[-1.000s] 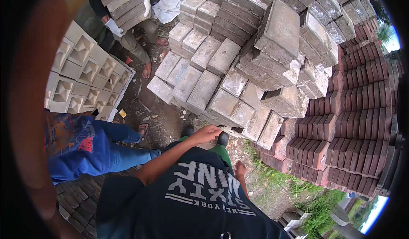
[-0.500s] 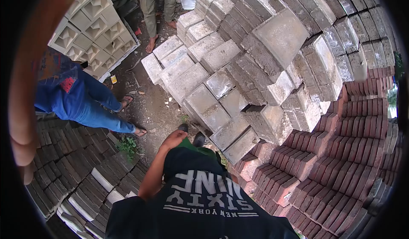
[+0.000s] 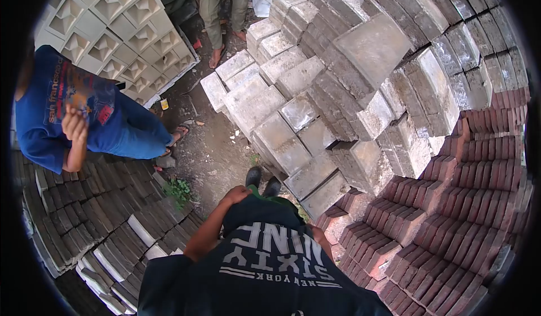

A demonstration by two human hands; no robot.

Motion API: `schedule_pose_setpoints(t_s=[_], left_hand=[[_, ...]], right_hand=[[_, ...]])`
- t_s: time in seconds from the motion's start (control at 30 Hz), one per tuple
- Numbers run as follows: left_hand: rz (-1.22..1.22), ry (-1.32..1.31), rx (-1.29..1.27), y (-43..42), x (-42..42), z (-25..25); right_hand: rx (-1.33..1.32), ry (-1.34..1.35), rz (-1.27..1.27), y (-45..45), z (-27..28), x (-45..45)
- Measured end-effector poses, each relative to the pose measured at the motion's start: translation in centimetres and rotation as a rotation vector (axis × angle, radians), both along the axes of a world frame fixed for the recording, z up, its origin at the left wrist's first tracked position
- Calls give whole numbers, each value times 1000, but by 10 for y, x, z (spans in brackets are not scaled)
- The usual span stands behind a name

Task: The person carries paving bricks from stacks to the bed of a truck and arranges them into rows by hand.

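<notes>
My left hand (image 3: 238, 194) is at my waist, its fingers curled against the green cloth (image 3: 253, 191) and the lower edge of my dark printed shirt (image 3: 270, 265). Whether it grips the cloth is hidden. Part of my right forearm (image 3: 322, 240) shows beside the shirt, but the right hand is out of sight behind it. Beyond my dark boots (image 3: 254, 176), the nearest things are grey concrete blocks (image 3: 280, 141), stacked in steps ahead and to the right.
Reddish pavers (image 3: 389, 217) stand in rows at right, dark grey pavers (image 3: 96, 203) at lower left. A person in a blue shirt (image 3: 42, 99) stands left, near cream patterned blocks (image 3: 115, 34). Another person's legs (image 3: 217, 17) show behind. Dirt ground (image 3: 217, 135) lies between.
The large arm close to the camera at left has withdrawn; the blue-shirted person's hand is now before their chest. The surroundings have shifted slightly right in view. My left hand stays at my waist.
</notes>
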State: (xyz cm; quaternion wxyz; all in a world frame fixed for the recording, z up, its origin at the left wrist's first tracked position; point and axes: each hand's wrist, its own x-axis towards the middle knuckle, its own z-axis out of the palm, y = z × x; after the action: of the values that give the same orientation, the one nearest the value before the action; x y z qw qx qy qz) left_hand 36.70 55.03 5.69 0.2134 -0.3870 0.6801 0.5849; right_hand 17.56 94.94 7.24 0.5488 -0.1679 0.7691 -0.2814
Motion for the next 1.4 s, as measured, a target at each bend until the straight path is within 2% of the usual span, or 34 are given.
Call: schedule_pose_setpoints(t_s=[0.07,0.13,0.2,0.27,0.33,0.4,0.43,0.53,0.6,0.63,0.67,0.73,0.87,0.93,0.97,1.03,1.07,1.13,1.17,1.27,1.33,1.37,1.4], left_hand=[[-5,-24,-58,-7,-4,12],[13,-49,-116,-12,-8,28],[202,-178,-40,-17,-15,46],[270,-206,-48,-16,-6,31],[341,-227,-53,-12,5,2],[258,-291,-258,-4,21,-29],[188,-307,-231,-1,27,-30],[301,-416,-277,22,29,-15],[376,-417,-251,28,24,-15],[445,-427,-217,30,22,-16],[432,-417,-225,30,17,-19],[408,-429,-323,28,7,-36],[362,-355,-365,27,-10,-48],[448,-265,-381,30,-20,-45],[428,-260,-387,28,-23,-44],[302,-190,-229,23,-27,-47],[285,-188,-237,20,-29,-48],[202,9,-132,16,-30,-47],[189,9,-137,15,-32,-46],[275,119,-67,12,-45,-23],[407,59,-195,7,-60,-1],[397,62,-198,0,-66,8],[387,21,-306,-6,-71,15]], right_hand=[[224,-160,-33,-1,-1,-7],[275,-200,-61,-15,29,-11],[370,-254,-37,-26,48,-20],[450,-294,6,-40,76,-25],[583,-370,-60,-70,116,-37],[560,-373,-90,-63,100,-49],[516,-350,-15,-66,101,-57],[362,-336,62,-67,96,-76],[320,-181,77,-83,124,-86],[257,-96,19,-91,146,-87],[250,-91,4,-90,145,-90],[66,4,-172,-86,140,-96],[-5,96,-203,-90,144,-103],[-34,93,-252,-88,124,-104],[-58,195,-194,-91,120,-104],[-92,324,-170,-109,130,-100],[-94,323,-190,-113,121,-97],[-336,232,-337,-123,100,-94],[-340,233,-351,-127,94,-92],[-427,139,-441,-144,88,-90],[-432,165,-420,-154,89,-90],[-435,168,-430,-158,92,-90],[-440,154,-464,-162,105,-88]])
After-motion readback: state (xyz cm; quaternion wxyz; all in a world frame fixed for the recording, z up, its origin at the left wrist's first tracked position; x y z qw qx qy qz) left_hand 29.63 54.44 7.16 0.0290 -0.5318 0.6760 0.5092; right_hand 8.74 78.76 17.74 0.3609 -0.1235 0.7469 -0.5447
